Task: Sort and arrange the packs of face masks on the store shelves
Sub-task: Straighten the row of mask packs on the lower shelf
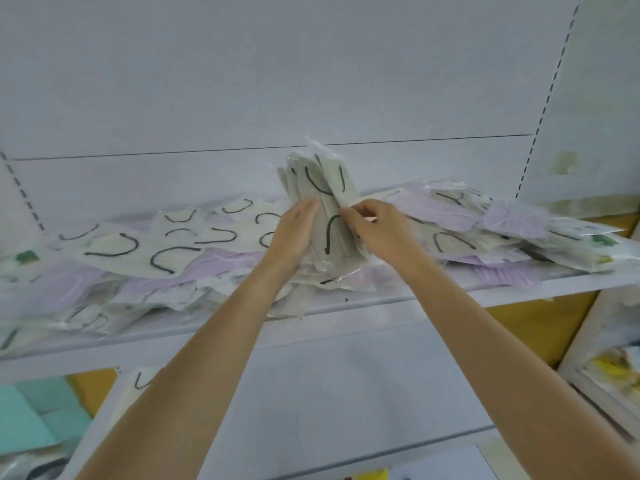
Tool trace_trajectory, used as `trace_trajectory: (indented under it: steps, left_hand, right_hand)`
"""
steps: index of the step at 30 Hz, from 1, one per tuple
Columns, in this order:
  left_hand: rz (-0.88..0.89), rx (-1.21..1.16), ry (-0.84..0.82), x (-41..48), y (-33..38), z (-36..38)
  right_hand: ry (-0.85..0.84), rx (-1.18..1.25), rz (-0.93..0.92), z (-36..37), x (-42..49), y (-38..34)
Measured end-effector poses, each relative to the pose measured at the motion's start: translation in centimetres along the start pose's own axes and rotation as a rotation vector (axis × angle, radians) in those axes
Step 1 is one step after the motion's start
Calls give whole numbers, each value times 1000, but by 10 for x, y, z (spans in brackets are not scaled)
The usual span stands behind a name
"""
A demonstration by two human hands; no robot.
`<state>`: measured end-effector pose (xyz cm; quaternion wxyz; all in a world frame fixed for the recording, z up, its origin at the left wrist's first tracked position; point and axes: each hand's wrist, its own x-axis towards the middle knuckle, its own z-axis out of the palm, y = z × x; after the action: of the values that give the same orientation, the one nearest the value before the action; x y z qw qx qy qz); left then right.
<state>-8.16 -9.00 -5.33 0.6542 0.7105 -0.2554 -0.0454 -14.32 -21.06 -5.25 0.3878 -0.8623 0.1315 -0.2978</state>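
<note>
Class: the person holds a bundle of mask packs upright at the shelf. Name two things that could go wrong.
1. The bundle of grey mask packs, squeezed between left hand and right hand, fans at the top and could slip apart.
2. The overhanging pack at the shelf edge might get knocked off.

A white store shelf (pixel 381 301) lay heaped from end to end with clear-wrapped masks: pale packs with black ear loops (pixel 114 249) overlapped across the left, and lilac packs (pixel 512 220) were mixed among more pale ones on the right. One bundle (pixel 323 188) of pale packs stood upright at the centre.
</note>
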Motion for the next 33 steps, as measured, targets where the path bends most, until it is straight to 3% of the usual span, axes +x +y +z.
trace_trajectory:
  steps: [5,10,12,14,17,21,25,28,33]
  left_hand:
    - [85,-9,23,-19,-10,-39]
    - [64,-86,18,-60,-17,-98]
    - [97,-56,53,-83,-24,-124]
    - [101,-51,45,-111,-32,-153]
    - [136,-70,-1,-155,-52,-192]
    - [48,-136,-83,-211,-94,-226]
    - [-174,-79,-114,-248,-146,-252]
    - [-359,-46,-49,-253,-186,-263]
    - [-561,-28,35,-226,-241,-252]
  right_hand:
    - [27,-33,-211,31,-22,-22]
    - [-174,83,-226,64,-62,-61]
    - [-66,51,-283,83,-78,-69]
    - [27,103,-243,102,-99,-75]
    - [-118,384,-109,132,-145,-94]
    - [-208,437,-142,193,-212,-99]
    - [-297,408,-14,246,-260,-79]
    - [-377,353,133,273,-275,-58]
    - [-502,493,554,317,-273,2]
